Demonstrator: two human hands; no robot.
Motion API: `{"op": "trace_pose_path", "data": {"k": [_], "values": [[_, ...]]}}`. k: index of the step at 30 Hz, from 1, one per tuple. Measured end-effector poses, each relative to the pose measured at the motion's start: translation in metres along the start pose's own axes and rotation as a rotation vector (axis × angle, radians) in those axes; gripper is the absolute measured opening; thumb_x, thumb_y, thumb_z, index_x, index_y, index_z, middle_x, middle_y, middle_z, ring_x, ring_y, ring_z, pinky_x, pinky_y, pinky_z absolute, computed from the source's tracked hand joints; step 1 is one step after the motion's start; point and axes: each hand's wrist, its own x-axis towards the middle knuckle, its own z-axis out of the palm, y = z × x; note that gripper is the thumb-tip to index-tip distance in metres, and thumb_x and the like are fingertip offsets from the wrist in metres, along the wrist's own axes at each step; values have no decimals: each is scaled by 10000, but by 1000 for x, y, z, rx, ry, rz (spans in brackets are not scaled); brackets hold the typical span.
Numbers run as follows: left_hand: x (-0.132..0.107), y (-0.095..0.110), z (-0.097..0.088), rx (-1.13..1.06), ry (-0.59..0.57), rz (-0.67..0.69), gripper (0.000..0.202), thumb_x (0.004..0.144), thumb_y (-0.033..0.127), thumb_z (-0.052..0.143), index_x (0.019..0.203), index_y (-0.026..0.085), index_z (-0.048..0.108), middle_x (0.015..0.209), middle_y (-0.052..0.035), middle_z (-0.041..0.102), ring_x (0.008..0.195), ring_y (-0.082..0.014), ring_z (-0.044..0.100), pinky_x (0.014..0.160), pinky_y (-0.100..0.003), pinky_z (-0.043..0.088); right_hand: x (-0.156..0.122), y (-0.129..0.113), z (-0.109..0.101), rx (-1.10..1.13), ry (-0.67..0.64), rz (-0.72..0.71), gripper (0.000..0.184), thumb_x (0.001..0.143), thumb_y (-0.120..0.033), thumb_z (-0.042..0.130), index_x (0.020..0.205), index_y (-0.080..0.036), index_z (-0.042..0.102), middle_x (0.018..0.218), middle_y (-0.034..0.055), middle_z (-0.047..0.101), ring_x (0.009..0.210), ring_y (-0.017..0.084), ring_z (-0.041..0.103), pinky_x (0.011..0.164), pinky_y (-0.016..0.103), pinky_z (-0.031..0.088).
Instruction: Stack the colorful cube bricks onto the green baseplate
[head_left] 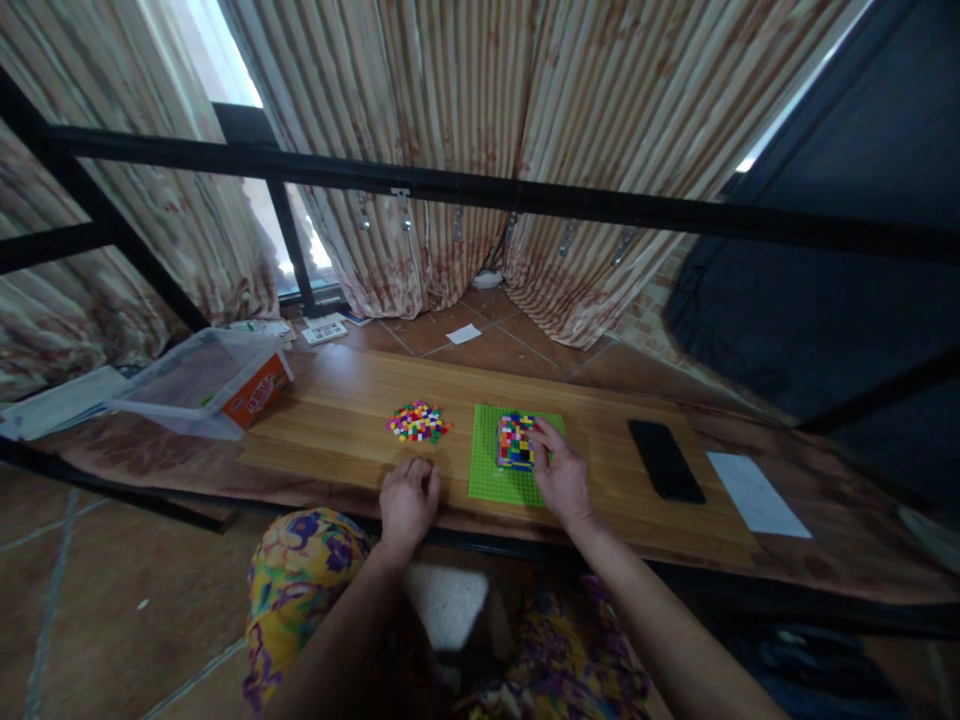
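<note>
A green studded baseplate (487,485) lies on a wooden board, and on it stands a low, roughly square build of many-coloured toy bricks (516,442). My right hand (561,478) reaches over the baseplate from the right, its bent fingertips at the build's right upper side. Whatever those fingertips pinch is too small to make out. To the left of the baseplate is a loose pile of small coloured bricks (418,422). Just below that pile, my left hand (409,500) rests at the board's front edge with its fingers curled in; the inside of the hand is hidden.
The wooden board (345,400) spans the low table. A clear plastic bin (202,375) with an orange label stands at its left end. A black phone (665,460) and a white paper sheet (757,493) lie to the right. A black metal rail (480,190) crosses beyond, before striped curtains.
</note>
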Motion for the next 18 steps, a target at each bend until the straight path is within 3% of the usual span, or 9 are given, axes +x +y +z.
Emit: {"op": "trace_pose_path", "data": {"k": [5, 12, 18], "values": [[-1, 0, -1, -22, -10, -17, 226, 913, 295, 463, 716, 212, 538, 734, -38, 618, 718, -187, 564, 701, -313, 378, -1, -26, 11, 118, 47, 24, 279, 918, -290, 467, 1123, -224, 644, 1025, 58, 724, 947, 192, 667, 888, 366, 517], [-3, 0, -1, -41, -6, -22, 221, 933, 289, 429, 757, 215, 542, 759, -47, 617, 751, -196, 572, 719, -319, 402, 9, -74, 70, 69, -241, -45, 200, 865, -175, 510, 894, -220, 703, 882, 40, 711, 870, 186, 640, 821, 308, 481], [-4, 0, -1, -47, 2, -19, 217, 931, 252, 422, 743, 217, 525, 743, -44, 603, 717, -188, 566, 684, -312, 403, 21, -85, 115, -108, -413, 28, 180, 860, -184, 547, 926, -217, 711, 942, 46, 688, 885, 178, 623, 810, 274, 449]]}}
